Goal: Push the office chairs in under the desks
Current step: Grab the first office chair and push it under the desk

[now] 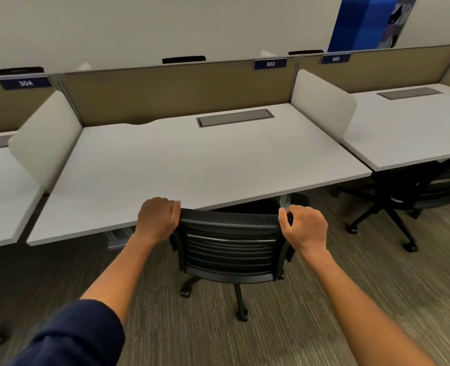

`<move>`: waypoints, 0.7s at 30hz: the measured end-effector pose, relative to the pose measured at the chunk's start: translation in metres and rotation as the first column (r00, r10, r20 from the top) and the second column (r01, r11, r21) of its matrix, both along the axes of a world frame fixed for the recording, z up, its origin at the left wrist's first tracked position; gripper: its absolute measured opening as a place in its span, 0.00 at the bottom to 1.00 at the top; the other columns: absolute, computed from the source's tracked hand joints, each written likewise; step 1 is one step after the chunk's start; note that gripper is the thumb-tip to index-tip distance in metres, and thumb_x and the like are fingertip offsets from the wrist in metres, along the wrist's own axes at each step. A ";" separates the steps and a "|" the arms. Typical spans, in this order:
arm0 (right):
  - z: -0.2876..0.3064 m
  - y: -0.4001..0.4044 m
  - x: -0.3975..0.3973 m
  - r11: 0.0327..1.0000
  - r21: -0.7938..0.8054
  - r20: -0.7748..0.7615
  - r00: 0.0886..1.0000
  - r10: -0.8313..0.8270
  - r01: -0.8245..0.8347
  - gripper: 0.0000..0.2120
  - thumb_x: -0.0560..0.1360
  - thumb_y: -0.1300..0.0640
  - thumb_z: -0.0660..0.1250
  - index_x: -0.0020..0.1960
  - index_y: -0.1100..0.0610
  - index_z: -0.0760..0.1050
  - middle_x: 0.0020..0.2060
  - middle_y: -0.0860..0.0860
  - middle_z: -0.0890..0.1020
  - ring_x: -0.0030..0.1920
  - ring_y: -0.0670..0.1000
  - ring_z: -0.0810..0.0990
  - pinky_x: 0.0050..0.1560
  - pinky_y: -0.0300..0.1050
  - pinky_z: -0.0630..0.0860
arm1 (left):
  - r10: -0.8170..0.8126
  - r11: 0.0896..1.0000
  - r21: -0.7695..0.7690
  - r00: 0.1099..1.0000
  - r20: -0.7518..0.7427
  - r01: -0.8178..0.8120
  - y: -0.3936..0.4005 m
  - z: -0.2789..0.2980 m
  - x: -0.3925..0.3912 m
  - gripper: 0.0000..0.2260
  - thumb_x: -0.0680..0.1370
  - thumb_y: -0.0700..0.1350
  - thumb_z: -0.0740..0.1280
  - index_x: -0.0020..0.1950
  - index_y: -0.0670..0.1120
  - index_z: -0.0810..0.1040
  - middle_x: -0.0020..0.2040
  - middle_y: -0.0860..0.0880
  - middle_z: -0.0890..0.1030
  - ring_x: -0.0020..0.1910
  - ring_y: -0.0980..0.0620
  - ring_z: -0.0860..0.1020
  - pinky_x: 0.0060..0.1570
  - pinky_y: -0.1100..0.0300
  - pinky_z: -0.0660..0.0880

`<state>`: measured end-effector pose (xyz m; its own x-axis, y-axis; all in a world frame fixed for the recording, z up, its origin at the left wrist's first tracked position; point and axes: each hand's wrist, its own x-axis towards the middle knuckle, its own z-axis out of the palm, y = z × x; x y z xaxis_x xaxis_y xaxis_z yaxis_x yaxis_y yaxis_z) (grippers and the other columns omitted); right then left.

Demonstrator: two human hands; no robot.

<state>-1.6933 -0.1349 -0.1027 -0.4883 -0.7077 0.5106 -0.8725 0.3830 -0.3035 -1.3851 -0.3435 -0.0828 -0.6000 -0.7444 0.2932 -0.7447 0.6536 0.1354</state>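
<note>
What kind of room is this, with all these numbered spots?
Most likely a shared open-plan office or study room. A row of identical white desks stands divided by low panels, each with a numbered plate such as 303, and black wheeled office chairs sit at them.

Left hand (158, 219), right hand (306, 228) curled

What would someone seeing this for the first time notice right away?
Two bare arms reach forward at the centre, the left hand and right hand gripping the top corners of a black mesh office chair at the front edge of the desk labelled 303. To the right, another black chair sits partly under the neighbouring desk.
</note>
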 end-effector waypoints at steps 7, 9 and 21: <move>0.003 -0.008 -0.005 0.999 0.050 -0.012 1.000 0.015 -0.014 0.29 0.79 0.38 0.52 0.35 0.55 0.80 0.25 0.49 0.76 0.26 0.51 0.73 0.29 0.43 0.68 | 0.027 0.998 0.054 0.999 0.040 -0.029 -0.014 -0.002 -0.006 0.24 0.81 0.52 0.45 0.35 0.44 0.72 0.36 0.44 0.80 0.44 0.41 0.77 0.47 0.46 0.71; 0.004 -0.006 -0.003 0.994 0.105 -0.029 0.999 0.029 -0.026 0.30 0.79 0.37 0.50 0.37 0.56 0.81 0.26 0.49 0.77 0.27 0.51 0.74 0.30 0.44 0.70 | 0.088 0.982 0.158 0.992 0.094 -0.102 -0.013 -0.003 -0.004 0.23 0.84 0.55 0.48 0.57 0.47 0.80 0.64 0.42 0.79 0.71 0.40 0.69 0.70 0.40 0.61; 0.039 -0.017 0.091 0.966 0.169 -0.105 0.971 0.213 -0.194 0.37 0.78 0.30 0.48 0.78 0.53 0.59 0.75 0.60 0.67 0.74 0.64 0.66 0.72 0.67 0.64 | 0.160 0.983 0.095 0.987 0.007 -0.160 0.081 0.033 0.073 0.40 0.76 0.71 0.41 0.83 0.51 0.50 0.83 0.46 0.47 0.82 0.47 0.42 0.79 0.42 0.40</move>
<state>-1.6019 -0.1521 -0.0634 -0.2671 -0.8616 0.4316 -0.9634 0.2279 -0.1414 -1.3120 -0.2625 -0.0500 -0.4711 -0.8549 0.2170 -0.8384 0.5105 0.1911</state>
